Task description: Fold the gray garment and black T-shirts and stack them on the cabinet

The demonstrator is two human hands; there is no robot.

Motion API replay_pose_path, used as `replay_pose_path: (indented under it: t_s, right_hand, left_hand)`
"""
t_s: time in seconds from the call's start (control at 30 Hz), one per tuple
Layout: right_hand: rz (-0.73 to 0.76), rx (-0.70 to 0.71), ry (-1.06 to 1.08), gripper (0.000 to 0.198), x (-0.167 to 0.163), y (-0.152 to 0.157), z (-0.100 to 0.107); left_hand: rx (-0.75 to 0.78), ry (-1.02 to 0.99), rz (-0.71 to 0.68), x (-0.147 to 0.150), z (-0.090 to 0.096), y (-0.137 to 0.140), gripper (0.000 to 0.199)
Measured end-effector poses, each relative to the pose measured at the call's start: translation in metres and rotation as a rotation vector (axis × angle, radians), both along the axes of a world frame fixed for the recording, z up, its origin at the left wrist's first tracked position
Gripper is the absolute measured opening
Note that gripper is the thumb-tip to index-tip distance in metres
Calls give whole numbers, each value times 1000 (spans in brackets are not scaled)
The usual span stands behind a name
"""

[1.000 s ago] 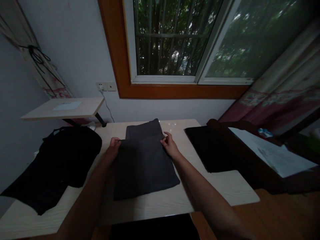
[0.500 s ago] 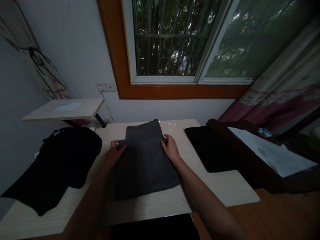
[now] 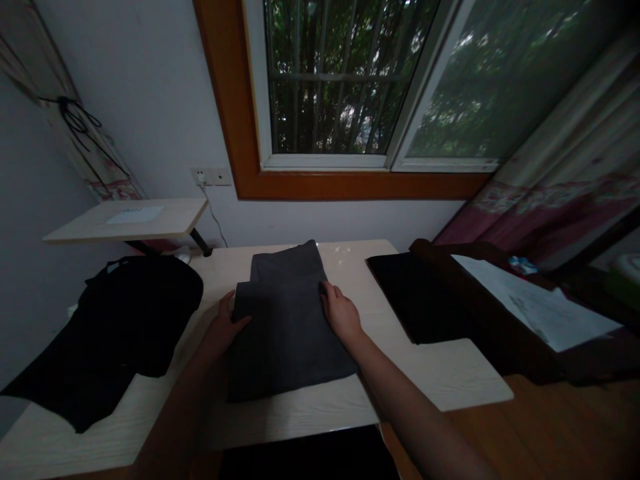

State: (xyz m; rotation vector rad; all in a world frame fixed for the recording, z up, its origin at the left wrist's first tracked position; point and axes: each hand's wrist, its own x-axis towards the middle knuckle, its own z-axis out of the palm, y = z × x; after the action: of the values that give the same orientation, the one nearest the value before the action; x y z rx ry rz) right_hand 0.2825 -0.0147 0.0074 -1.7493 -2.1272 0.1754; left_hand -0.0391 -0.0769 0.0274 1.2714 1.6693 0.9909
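Note:
A dark grey folded cloth (image 3: 287,340) lies flat on the pale wooden table (image 3: 295,417), with an upper layer folded over and a lighter grey part showing at its far end. I cannot tell what kind of garment it is. At its left edge rests my left hand (image 3: 220,330), fingers apart, the thumb lying on the fabric. Along the opposite edge my right hand (image 3: 343,313) has its fingers curled on the cloth near the fold line; its fingertips are partly hidden.
To the left a black garment (image 3: 130,320) is spread on the table, below a small raised shelf (image 3: 180,217). A black flat item (image 3: 415,297) lies at the right, near a dark piece of furniture bearing a white sheet (image 3: 535,303). A window (image 3: 330,120) is behind.
My left hand has loosened from the cloth's upper left corner and slid down slightly, fingers spreading. My right hand has shifted a little toward me along the right edge.

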Motion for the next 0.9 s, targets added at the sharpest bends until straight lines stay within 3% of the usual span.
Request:
replay_pose_path:
  t_s: [0.2, 0.57, 0.77, 0.9]
  right_hand:
    - [18, -22, -116, 50, -1, -15, -1]
    - [60, -29, -150, 53, 23, -59, -8]
    - [94, 36, 39, 48, 29, -47, 7]
    - [136, -4, 224, 54, 28, -22, 13]
  left_hand:
    - [-3, -89, -10, 1, 6, -9, 84]
    - [-98, -182, -62, 5, -10, -52, 91]
    - [-3, -65, 51, 1, -4, -36, 86]
    - [16, -138, 84, 5, 6, -15, 83]
